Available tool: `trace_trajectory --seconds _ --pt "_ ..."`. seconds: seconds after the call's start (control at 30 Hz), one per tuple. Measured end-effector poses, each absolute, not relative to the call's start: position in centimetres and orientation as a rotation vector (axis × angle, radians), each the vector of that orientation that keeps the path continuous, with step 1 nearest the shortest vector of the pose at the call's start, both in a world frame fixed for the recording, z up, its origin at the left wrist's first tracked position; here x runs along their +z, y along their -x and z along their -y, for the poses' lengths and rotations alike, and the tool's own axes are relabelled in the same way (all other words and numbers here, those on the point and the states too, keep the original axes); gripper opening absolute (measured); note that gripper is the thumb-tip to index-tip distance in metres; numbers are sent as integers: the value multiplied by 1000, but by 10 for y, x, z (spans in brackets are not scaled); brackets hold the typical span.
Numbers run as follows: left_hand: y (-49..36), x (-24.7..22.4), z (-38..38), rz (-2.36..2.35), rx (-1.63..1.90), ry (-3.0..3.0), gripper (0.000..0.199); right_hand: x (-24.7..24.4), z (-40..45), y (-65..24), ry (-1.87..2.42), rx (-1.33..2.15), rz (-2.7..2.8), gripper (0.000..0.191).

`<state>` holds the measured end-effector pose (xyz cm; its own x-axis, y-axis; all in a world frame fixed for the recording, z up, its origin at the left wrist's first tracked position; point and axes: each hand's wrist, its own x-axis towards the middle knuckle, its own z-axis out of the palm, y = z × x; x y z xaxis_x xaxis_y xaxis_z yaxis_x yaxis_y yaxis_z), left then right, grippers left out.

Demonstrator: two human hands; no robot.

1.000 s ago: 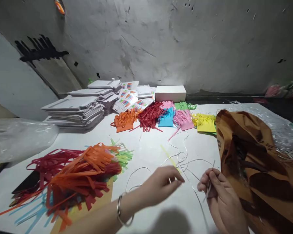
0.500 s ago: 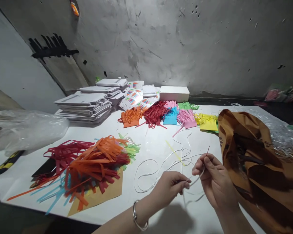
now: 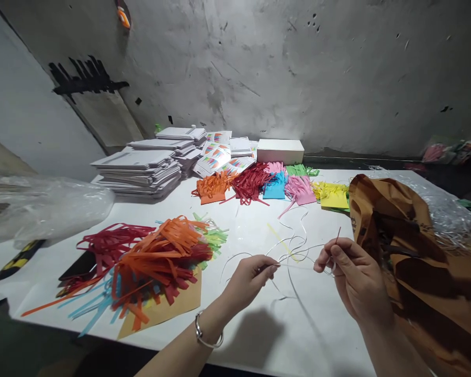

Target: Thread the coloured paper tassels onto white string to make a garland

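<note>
My left hand, with a silver bracelet at the wrist, pinches a thin white cord above the table. At the right, my right hand pinches a thin red stick-like piece that points up, and white cord hangs at its fingers. Loops of the white cord lie on the white table between and beyond the hands. A thin yellow strip lies under the loops. Left of my left hand is a heap of orange, red, blue and green paper fringe on a brown sheet.
Fringed paper bundles line the back, before a white box. Paper stacks stand back left. A brown bag and clear plastic are at right; a plastic bag and a yellow-black tool at left.
My left hand has moved left and slightly up, away from my right hand, which has shifted a little right. Cord at the left hand has been drawn that way, and the loops on the left are smaller.
</note>
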<state>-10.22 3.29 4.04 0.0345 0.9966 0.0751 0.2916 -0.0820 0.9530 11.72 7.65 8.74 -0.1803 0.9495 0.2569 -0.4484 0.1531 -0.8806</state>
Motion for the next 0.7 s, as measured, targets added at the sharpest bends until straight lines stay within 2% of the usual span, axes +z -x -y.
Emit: trace_trajectory --seconds 0.13,0.37,0.5,0.53,0.6,0.7 --pt "107 39 -23 -1380 1044 -1529 28 85 -77 -117 586 1370 1101 10" --pt "133 11 5 -1515 982 -1527 30 97 -110 -157 537 1163 843 21" --pt "142 6 25 -1563 965 -1523 25 95 -109 -161 569 1103 841 22" --pt "139 7 29 -1546 973 -1517 34 92 -102 -153 587 1126 885 21" --pt "123 10 34 -1439 998 -1475 65 81 -79 -126 626 1241 1041 18" --pt "87 7 29 -1137 1008 -1427 100 64 -43 -86 650 1608 1368 18"
